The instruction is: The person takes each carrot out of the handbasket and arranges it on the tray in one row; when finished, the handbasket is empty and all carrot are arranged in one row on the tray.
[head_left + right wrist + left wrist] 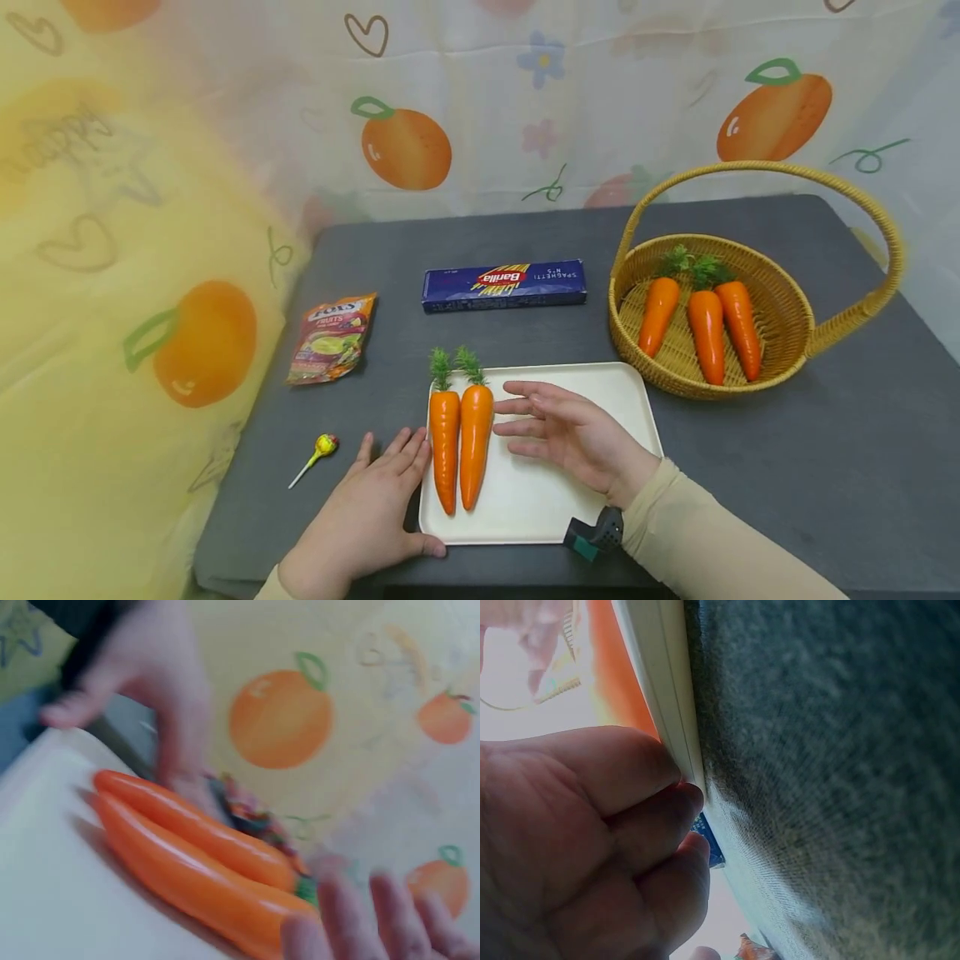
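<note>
Two orange carrots with green tops lie side by side along the left side of a white tray (551, 508): the left carrot (445, 450) and the right carrot (476, 442). My left hand (367, 508) rests at the tray's left edge, fingers extended against the rim and thumb at the front corner. In the left wrist view its fingertips press on the pale tray wall (656, 675). My right hand (573, 433) hovers over the tray with nothing in its grasp, its spread fingers just right of the right carrot. The right wrist view shows those fingers (345, 922) close to the carrot tops.
A wicker basket (776, 375) with a tall handle holds three carrots (707, 333) at the right. Behind the tray lies a blue spaghetti box (504, 286). To the left are a candy bag (332, 340) and a lollipop (322, 447). Printed curtains surround the grey table (795, 483).
</note>
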### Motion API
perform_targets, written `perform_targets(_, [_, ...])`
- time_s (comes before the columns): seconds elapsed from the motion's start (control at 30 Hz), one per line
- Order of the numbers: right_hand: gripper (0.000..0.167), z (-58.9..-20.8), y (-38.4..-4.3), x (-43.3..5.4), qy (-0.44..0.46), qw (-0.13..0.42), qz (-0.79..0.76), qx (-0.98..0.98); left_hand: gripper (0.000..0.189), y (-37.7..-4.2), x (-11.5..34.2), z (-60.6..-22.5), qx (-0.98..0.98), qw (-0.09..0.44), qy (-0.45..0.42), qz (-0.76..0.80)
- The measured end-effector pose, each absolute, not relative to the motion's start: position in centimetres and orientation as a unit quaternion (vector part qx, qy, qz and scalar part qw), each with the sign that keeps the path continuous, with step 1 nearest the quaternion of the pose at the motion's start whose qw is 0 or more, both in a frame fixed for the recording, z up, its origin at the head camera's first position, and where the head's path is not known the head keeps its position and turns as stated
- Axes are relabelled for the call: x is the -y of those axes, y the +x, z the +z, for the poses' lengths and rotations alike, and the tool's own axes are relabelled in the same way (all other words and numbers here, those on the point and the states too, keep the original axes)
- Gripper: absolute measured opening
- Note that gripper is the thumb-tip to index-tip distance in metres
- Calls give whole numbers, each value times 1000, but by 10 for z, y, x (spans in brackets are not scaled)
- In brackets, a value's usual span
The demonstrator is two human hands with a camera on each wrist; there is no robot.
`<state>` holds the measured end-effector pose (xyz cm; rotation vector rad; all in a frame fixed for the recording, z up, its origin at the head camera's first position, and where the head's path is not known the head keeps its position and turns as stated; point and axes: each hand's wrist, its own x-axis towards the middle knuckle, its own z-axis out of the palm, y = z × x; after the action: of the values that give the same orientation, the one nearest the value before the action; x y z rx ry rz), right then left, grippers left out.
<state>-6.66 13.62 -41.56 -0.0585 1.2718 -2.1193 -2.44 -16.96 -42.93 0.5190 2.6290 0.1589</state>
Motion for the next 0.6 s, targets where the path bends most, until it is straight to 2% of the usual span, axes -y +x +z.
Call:
perform_targets(0.13, [51,-396,-78,-163,-51,305,-831,-461,139,-24,169,-428,-954,229,186,54])
perform_targets(0.27, [44,-371,-94,-200,-71,254,-873,-411,139,-24,168,-427,-953,232,186,53])
perform_targets(0.37, [44,-358,-108,-235,-49,222,-905,-359,139,-24,168,-426,-953,233,186,56])
perform_targets(0.47, [41,-351,-122,-269,14,202,-921,-332,138,-24,169,-425,-953,231,188,61])
perform_targets(0.53, [48,-349,-131,-287,54,200,-919,-336,138,-24,170,-424,-953,229,190,64])
perform_targets(0.6, [61,-350,-137,-300,84,205,-912,-346,139,-24,171,-424,-952,228,190,67])
